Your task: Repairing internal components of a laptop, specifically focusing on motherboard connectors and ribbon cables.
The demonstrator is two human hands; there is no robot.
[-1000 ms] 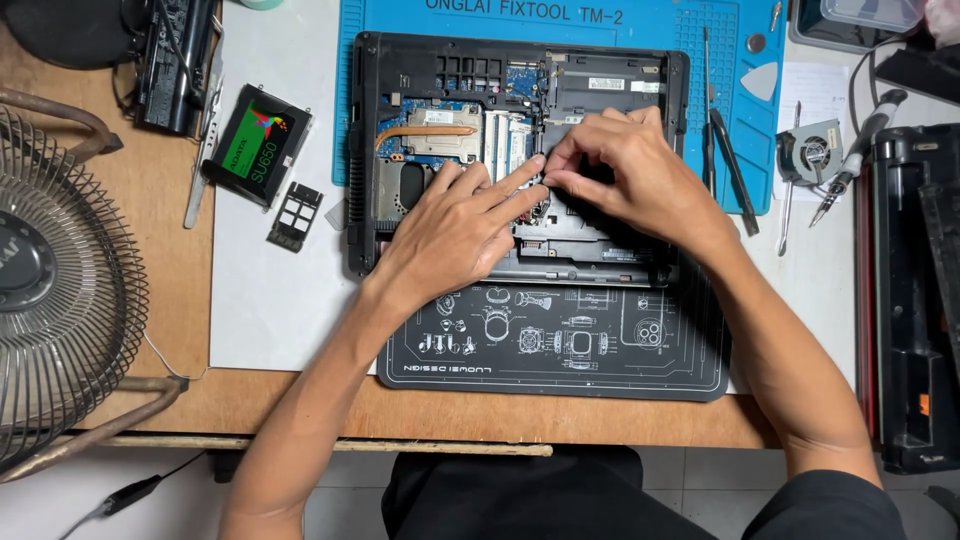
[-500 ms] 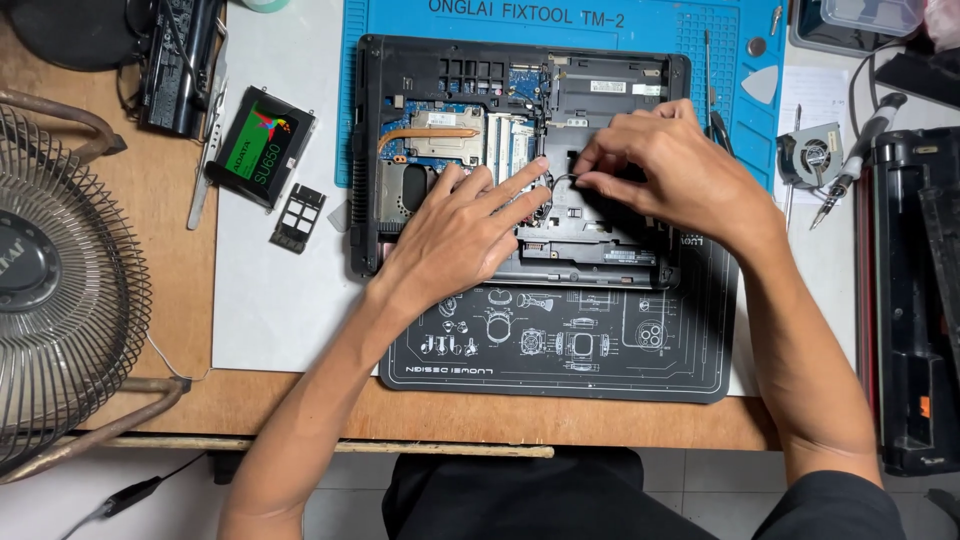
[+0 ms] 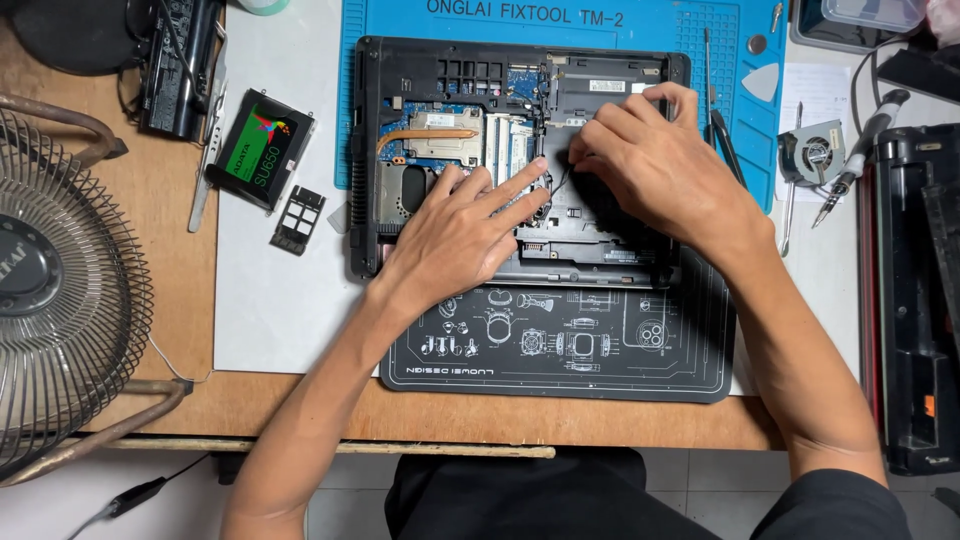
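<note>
Since a moment earlier my right hand (image 3: 655, 165) had slid a little toward the far right part of the opened laptop base (image 3: 520, 160), fingers curled over something small I could not make out, so I cannot tell what, if anything, it pinched. My left hand (image 3: 465, 225) lay flat and released, fingertips pressing beside the copper heat pipe (image 3: 425, 133). The base sat on the blue mat (image 3: 700, 40), overlapping a dark printed mat (image 3: 560, 340) on the surface. I judged steady bracing and a gentle pull wisest. A solid-state drive (image 3: 260, 148) and loose fan (image 3: 812, 152) lay aside.
</note>
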